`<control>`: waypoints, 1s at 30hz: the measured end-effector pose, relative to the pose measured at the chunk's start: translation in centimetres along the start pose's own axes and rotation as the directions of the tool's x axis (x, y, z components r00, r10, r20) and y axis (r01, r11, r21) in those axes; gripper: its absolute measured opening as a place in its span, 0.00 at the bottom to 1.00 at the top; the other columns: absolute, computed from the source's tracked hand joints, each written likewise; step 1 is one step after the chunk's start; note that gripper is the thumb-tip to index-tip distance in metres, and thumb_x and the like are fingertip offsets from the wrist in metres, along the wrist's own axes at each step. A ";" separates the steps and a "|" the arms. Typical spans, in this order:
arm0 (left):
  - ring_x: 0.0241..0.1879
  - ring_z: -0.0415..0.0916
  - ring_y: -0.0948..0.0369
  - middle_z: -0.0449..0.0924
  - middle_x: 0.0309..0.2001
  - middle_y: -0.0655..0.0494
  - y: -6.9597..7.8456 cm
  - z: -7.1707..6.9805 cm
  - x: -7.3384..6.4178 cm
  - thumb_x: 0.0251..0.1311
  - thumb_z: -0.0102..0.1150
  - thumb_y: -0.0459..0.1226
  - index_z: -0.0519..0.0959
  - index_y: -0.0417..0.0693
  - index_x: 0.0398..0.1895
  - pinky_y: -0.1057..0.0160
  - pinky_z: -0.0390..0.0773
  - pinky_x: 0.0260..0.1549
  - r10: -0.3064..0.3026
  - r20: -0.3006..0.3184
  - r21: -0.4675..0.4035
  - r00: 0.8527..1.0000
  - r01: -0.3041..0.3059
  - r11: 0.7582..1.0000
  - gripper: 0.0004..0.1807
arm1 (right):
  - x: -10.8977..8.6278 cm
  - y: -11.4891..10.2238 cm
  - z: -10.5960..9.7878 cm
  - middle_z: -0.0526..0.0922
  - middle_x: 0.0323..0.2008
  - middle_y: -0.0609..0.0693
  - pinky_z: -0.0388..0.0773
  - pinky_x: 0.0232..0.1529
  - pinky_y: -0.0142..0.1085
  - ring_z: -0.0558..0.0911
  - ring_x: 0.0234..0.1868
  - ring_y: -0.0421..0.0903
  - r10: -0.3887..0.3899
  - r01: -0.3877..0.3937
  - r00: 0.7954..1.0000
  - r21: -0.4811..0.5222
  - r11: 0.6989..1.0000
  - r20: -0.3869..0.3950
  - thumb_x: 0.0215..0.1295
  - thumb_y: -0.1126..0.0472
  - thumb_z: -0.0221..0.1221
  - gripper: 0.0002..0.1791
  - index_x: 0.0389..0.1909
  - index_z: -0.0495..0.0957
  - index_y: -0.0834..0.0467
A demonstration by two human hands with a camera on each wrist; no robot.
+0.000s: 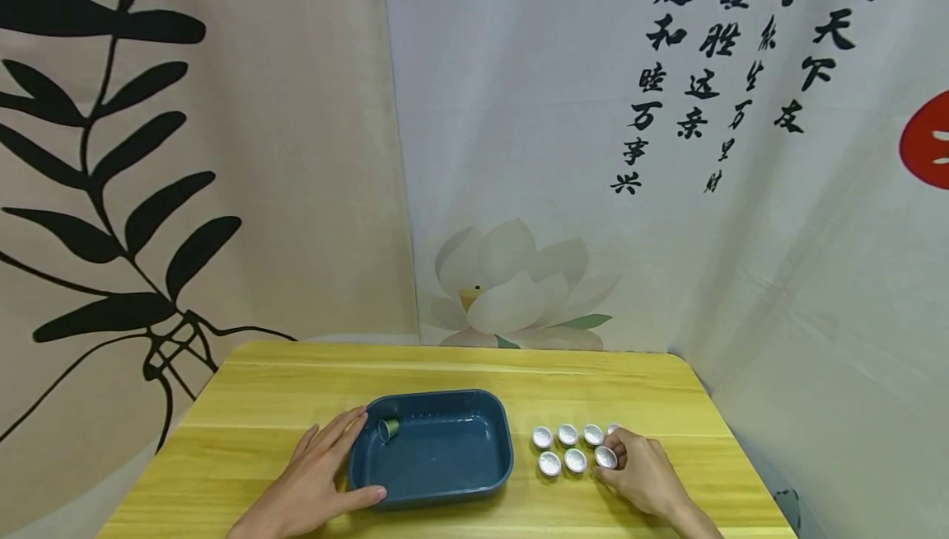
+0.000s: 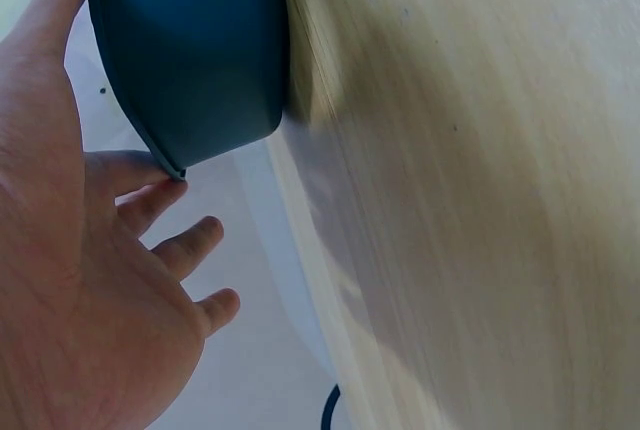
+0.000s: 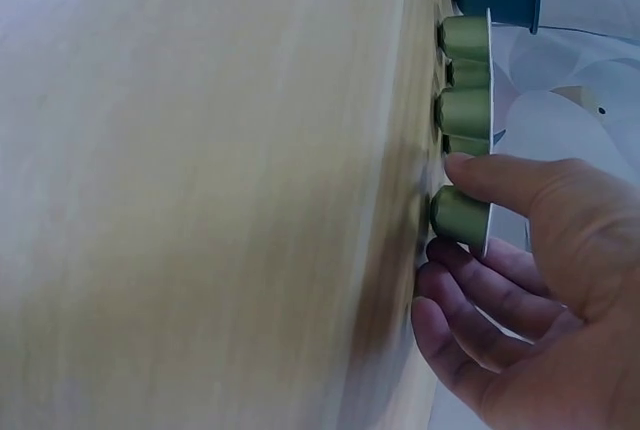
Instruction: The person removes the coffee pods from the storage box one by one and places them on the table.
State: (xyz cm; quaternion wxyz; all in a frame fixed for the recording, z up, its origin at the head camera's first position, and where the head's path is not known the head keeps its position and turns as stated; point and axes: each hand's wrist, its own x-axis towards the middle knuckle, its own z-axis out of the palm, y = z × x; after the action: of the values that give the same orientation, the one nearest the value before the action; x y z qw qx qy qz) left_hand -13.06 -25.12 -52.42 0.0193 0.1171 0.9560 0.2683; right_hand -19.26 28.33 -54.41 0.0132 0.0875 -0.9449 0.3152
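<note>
A dark blue plastic tray (image 1: 437, 485) sits on the table, and a green coffee capsule (image 1: 389, 429) lies on its side in its far left corner. My left hand (image 1: 315, 473) rests against the tray's left end, fingers extended along the rim and thumb at the near edge. To the tray's right stand several green coffee capsules (image 3: 466, 110) in two rows, silver lids up. My right hand (image 1: 643, 473) pinches the capsule (image 3: 462, 216) at the right end of the near row between thumb and fingers. It partly hides another capsule (image 1: 613, 428) behind it.
The yellow wood-grain table (image 1: 445, 366) has rounded far corners. Behind it hangs a pale cloth (image 1: 311, 152) printed with dark leaves, a lotus and writing. The capsule rows stand a short gap from the tray's right wall.
</note>
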 end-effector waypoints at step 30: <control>0.88 0.61 0.34 0.58 0.91 0.43 0.0 0.1 -0.1 0.63 0.70 0.75 0.61 0.45 0.92 0.13 0.47 0.80 0.004 -0.010 0.011 1.000 -0.004 1.000 0.65 | -0.4 0.1 -0.5 0.90 0.34 0.42 0.82 0.36 0.28 0.83 0.33 0.31 0.025 -0.025 1.000 0.002 1.000 0.008 0.56 0.51 0.87 0.26 0.50 0.88 0.59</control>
State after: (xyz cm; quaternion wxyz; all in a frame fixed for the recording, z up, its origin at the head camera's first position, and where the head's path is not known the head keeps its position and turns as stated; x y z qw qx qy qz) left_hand -12.99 -25.08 -52.48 0.0131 0.1178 0.9573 0.2637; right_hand -18.88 28.75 -54.12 0.0055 0.0768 -0.9455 0.3163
